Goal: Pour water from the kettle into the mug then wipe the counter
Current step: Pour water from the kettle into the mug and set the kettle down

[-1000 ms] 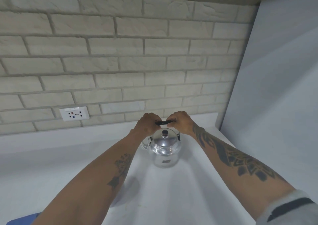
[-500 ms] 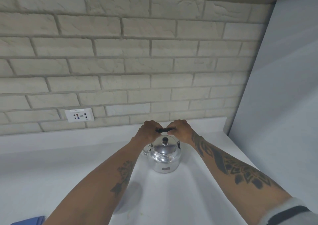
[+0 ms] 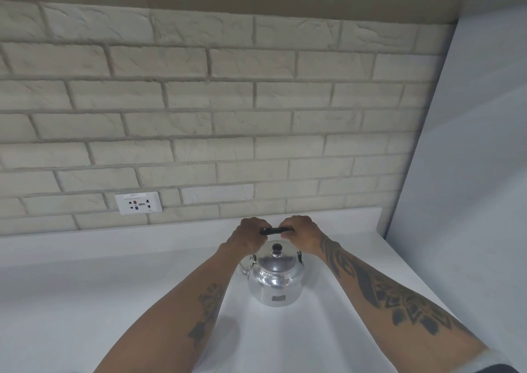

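A shiny metal kettle (image 3: 275, 282) with a black lid knob stands upright on the white counter (image 3: 85, 301), near the back wall. Its black handle (image 3: 272, 230) arches over the lid. My left hand (image 3: 248, 237) grips the handle's left end and my right hand (image 3: 302, 234) grips its right end. The spout points left and is partly hidden behind my left forearm. No mug and no cloth are in view.
A pale brick wall (image 3: 199, 115) rises behind the counter, with a white power socket (image 3: 138, 203) low on its left. A plain white side panel (image 3: 470, 173) closes the counter off on the right.
The view has tilted up and the blue thing at the bottom left has dropped out of the frame. Both hands keep their grip on the kettle's handle.
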Available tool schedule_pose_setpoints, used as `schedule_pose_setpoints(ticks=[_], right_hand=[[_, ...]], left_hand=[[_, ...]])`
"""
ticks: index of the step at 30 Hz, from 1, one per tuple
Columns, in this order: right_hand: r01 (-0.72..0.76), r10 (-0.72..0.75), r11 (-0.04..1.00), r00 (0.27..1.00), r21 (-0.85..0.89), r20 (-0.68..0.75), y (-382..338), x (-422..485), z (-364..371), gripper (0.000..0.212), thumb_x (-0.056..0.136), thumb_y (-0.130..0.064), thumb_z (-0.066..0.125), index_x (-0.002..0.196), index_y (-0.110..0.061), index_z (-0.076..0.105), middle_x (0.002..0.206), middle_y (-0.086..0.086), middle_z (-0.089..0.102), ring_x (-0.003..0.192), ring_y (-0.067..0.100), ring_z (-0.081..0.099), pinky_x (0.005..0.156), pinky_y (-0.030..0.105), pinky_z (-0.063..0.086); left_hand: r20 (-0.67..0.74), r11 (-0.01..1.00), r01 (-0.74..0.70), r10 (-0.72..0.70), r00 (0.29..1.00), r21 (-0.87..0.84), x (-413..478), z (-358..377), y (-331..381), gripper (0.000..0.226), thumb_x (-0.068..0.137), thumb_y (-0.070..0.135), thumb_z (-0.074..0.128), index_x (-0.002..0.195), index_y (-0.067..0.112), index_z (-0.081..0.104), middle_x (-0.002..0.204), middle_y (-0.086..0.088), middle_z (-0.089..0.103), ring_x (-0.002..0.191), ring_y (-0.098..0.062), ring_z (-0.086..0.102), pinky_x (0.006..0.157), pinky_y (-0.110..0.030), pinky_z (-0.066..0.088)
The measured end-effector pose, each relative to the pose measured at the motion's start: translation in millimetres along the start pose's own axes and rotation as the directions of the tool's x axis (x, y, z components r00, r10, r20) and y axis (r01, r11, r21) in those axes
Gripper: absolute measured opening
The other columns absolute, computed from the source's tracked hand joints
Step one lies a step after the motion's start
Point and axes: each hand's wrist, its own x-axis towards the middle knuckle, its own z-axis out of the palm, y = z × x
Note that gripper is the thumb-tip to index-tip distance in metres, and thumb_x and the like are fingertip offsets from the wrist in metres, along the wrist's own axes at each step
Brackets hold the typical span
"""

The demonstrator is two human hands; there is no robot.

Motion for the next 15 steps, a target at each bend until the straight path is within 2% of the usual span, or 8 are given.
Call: schedule_pose_setpoints(ticks=[1,3,4,6,9,15], right_hand=[[0.002,-0.002,1.0,1.0,-0.008,0.01,0,-1,0,0.015,0.085,-0.019,0.055,0.093,-0.022,0.067,0.093,0.006,0.067,0.091,0.028,0.064,0.065,0.028,0.045],[0.005,-0.005,1.0,1.0,-0.023,0.011,-5,-3,0,0.032,0.088,-0.024,0.057,0.119,-0.022,0.063,0.116,0.005,0.065,0.11,0.026,0.06,0.087,0.032,0.048],[0.008,-0.008,1.0,1.0,-0.022,-0.005,-9,-5,-1,0.041,0.09,-0.026,0.058,0.131,-0.022,0.057,0.127,0.005,0.06,0.12,0.024,0.056,0.098,0.033,0.045],[0.045,-0.046,0.999,0.998,-0.018,-0.036,-19,-9,-1,0.05,0.092,-0.026,0.057,0.14,-0.021,0.047,0.14,0.005,0.052,0.131,0.023,0.047,0.108,0.035,0.038],[0.139,-0.141,0.989,0.988,-0.045,-0.055,-43,-14,7,0.051,0.094,-0.025,0.055,0.143,-0.02,0.044,0.145,0.005,0.048,0.137,0.024,0.04,0.113,0.034,0.031],[0.295,-0.297,0.954,0.953,-0.05,-0.059,-111,-35,36,0.055,0.095,-0.024,0.055,0.147,-0.018,0.039,0.153,0.006,0.039,0.14,0.023,0.039,0.116,0.035,0.03]], left_hand=[[0.011,1.0,-0.001,0.001,1.0,-0.013,-3,-3,-1,0.031,0.086,0.006,0.051,0.109,0.017,0.07,0.109,-0.007,0.07,0.095,-0.027,0.064,0.085,-0.036,0.052],[0.016,0.996,0.027,-0.026,1.0,-0.086,-15,-11,-6,0.044,0.089,0.016,0.058,0.132,0.024,0.057,0.127,-0.002,0.062,0.107,-0.021,0.062,0.097,-0.031,0.049],[0.003,0.993,0.038,-0.037,0.999,-0.109,-22,-18,-10,0.051,0.089,0.02,0.061,0.138,0.026,0.05,0.133,-0.001,0.057,0.115,-0.021,0.059,0.101,-0.031,0.047],[-0.052,0.996,0.032,-0.036,0.998,-0.089,-38,-32,-17,0.057,0.09,0.025,0.062,0.144,0.027,0.043,0.142,-0.001,0.051,0.129,-0.021,0.051,0.108,-0.035,0.042],[-0.183,1.0,0.023,-0.025,0.983,-0.013,-69,-54,-31,0.059,0.091,0.028,0.061,0.146,0.025,0.04,0.148,-0.004,0.046,0.137,-0.021,0.041,0.113,-0.039,0.036],[-0.4,0.992,0.102,-0.062,0.915,0.079,-142,-87,-59,0.062,0.091,0.026,0.061,0.148,0.021,0.037,0.151,-0.006,0.04,0.139,-0.026,0.037,0.106,-0.046,0.04]])
